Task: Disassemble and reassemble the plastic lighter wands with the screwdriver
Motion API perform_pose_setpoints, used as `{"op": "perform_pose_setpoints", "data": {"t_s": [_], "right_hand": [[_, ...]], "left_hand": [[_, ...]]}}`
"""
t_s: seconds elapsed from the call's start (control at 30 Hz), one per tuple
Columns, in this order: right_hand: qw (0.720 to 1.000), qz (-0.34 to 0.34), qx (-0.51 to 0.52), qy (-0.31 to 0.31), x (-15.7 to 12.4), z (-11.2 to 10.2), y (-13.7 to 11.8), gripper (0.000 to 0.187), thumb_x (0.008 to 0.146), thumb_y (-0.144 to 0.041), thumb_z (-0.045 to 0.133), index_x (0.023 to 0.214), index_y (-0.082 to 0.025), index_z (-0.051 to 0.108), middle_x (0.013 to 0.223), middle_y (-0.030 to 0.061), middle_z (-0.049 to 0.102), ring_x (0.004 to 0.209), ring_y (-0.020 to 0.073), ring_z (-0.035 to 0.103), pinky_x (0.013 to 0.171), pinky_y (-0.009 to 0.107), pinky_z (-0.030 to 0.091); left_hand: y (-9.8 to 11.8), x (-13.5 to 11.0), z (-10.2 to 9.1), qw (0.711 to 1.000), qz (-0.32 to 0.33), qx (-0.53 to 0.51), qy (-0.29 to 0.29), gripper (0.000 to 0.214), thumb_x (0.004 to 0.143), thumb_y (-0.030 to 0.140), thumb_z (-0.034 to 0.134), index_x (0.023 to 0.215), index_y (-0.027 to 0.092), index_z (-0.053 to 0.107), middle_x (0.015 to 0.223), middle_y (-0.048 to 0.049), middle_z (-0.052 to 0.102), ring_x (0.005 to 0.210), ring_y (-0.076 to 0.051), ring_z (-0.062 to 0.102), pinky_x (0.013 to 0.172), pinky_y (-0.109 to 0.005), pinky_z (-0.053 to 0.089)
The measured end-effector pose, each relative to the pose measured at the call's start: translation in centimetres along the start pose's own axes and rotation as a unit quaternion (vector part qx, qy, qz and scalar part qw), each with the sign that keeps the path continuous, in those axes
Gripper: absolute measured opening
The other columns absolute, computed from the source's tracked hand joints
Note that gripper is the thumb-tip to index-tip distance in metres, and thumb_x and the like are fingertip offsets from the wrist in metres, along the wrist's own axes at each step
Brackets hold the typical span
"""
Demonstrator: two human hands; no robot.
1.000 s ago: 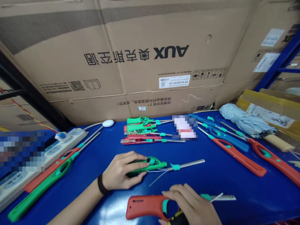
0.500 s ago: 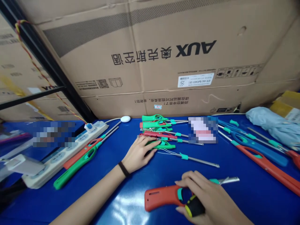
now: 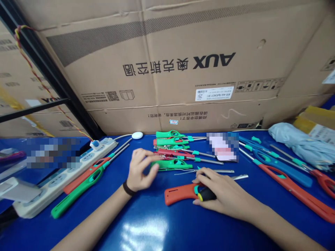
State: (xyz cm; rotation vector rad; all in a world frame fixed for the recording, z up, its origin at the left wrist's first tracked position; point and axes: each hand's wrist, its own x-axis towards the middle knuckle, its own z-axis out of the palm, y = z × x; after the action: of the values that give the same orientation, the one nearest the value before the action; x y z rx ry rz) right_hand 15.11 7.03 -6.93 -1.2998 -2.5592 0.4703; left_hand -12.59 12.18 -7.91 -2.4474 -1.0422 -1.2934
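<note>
Orange lighter (image 3: 180, 194) flat on the blue table (image 3: 188, 230), handle end toward the left edge, metal tip toward the right, middle screened from view by the right hand (image 3: 222, 195). Right hand curled narrow around a black-and-yellow handle (image 3: 207, 194), fingers also over the lighter. Left hand (image 3: 141, 170) half open, thumb and fingertips loosely apart, just beside the rear end of a green lighter (image 3: 172, 165); impossible to tell contact. Between that green body and the right hand, a metal tube (image 3: 221, 171) with thin pale wires (image 3: 184, 171), in the way there. Farther back, red and green lighters (image 3: 170, 152) lined up close together, tubes toward a pixelated flat slab (image 3: 223, 148). Along the far edge, a printed cardboard box (image 3: 157, 42), closing off that side like a wall. Toward the left edge, a white power strip (image 3: 57, 179), white charger (image 3: 19, 190) on its near end, green-and-orange pair of lighters (image 3: 78, 192) alongside. Toward the right edge, blue lighters (image 3: 293, 171) beside a long orange one (image 3: 298, 195); near the far right corner, pale blue bundled fabric (image 3: 295, 141).
</note>
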Motion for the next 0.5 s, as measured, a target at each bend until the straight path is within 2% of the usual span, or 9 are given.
{"op": "perform_pose_setpoints", "data": {"t_s": [0.03,0.1,0.17,0.23,0.33,0.43,0.5], "right_hand": [[1.0,-0.002,0.002,0.004,0.2,0.0,0.1,0.03,0.079,-0.047,0.063,0.099,-0.025,0.055,0.105,0.0026,0.059,0.088,0.0227,0.062,0.07,0.034,0.048],[1.0,0.001,0.014,0.007,0.4,-0.2,0.3,0.034,0.075,-0.049,0.067,0.094,-0.024,0.056,0.096,-0.0002,0.06,0.083,0.0213,0.062,0.067,0.032,0.046],[0.999,0.008,0.038,0.014,0.3,-0.6,0.6,0.038,0.069,-0.048,0.073,0.094,-0.024,0.054,0.093,-0.0022,0.061,0.082,0.0197,0.062,0.067,0.029,0.045],[0.998,0.014,0.063,0.021,-0.1,-0.9,0.8,0.04,0.068,-0.043,0.076,0.094,-0.024,0.053,0.091,-0.0038,0.062,0.081,0.0176,0.062,0.066,0.027,0.044],[0.997,0.006,0.069,0.019,-0.7,-1.1,1.3,0.028,0.072,-0.037,0.073,0.088,-0.024,0.055,0.092,-0.0043,0.063,0.081,0.0156,0.062,0.068,0.025,0.043],[0.998,-0.022,0.057,0.007,-1.0,-1.0,1.5,0.011,0.076,-0.024,0.067,0.084,-0.024,0.06,0.107,-0.004,0.063,0.091,0.0152,0.063,0.075,0.024,0.043],[0.998,-0.034,0.056,0.004,-1.1,-0.9,1.4,0.013,0.075,-0.016,0.064,0.084,-0.025,0.062,0.114,-0.005,0.062,0.097,0.0149,0.063,0.078,0.023,0.043]], "left_hand": [[1.0,-0.1,0.2,0.998,0.042,-0.028,-0.028,0.034,0.085,0.043,0.043,0.088,0.021,0.068,0.078,-0.0042,0.061,0.073,-0.018,0.055,0.075,-0.038,0.042],[3.1,-0.4,0.7,0.973,0.158,-0.114,-0.12,0.043,0.079,0.05,0.044,0.098,0.018,0.066,0.077,-0.0057,0.062,0.069,-0.019,0.054,0.072,-0.039,0.044],[5.0,-0.5,1.4,0.945,0.224,-0.145,-0.191,0.044,0.079,0.044,0.048,0.108,0.014,0.062,0.086,-0.0092,0.064,0.075,-0.02,0.056,0.073,-0.037,0.047],[6.1,-0.5,1.9,0.937,0.205,-0.144,-0.242,0.035,0.08,0.031,0.052,0.111,0.015,0.06,0.1,-0.011,0.064,0.087,-0.021,0.057,0.076,-0.034,0.049],[6.5,-0.5,2.4,0.946,0.152,-0.132,-0.254,0.027,0.085,0.019,0.052,0.111,0.018,0.058,0.108,-0.0094,0.061,0.094,-0.019,0.057,0.08,-0.03,0.05],[6.0,-0.6,2.4,0.953,0.107,-0.128,-0.254,0.025,0.088,0.019,0.052,0.112,0.02,0.056,0.107,-0.007,0.062,0.092,-0.017,0.059,0.079,-0.027,0.05],[5.6,-0.6,2.4,0.951,0.077,-0.13,-0.271,0.025,0.089,0.023,0.053,0.114,0.02,0.054,0.106,-0.0063,0.063,0.092,-0.017,0.059,0.08,-0.028,0.05]]}}
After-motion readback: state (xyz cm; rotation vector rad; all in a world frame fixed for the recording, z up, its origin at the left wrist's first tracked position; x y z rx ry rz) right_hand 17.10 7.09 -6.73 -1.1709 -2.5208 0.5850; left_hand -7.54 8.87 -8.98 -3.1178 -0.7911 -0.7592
